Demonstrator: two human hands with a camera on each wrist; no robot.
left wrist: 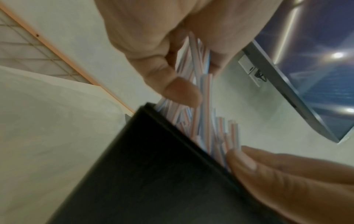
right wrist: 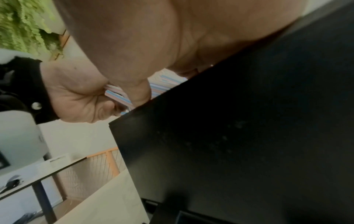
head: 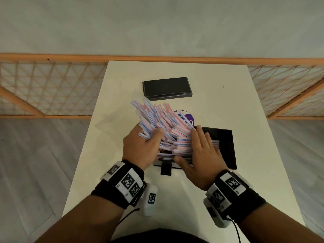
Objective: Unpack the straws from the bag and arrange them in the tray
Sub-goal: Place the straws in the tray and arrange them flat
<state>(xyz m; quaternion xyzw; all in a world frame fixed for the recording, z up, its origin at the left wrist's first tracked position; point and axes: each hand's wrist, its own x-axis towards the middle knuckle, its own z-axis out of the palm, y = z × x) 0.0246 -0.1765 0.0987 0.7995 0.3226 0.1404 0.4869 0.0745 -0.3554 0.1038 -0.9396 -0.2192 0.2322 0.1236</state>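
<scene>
My left hand grips fanned straws; right hand flat, pressing them into the tray. Loosening could spill them.

Bare table near-left and far-right; black box far centre, straw heap mid-table over tray.

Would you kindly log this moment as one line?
left hand: grips straws | right hand: flat on straws in tray | straws: fanned, partly in tray | lid: behind, apart
</scene>
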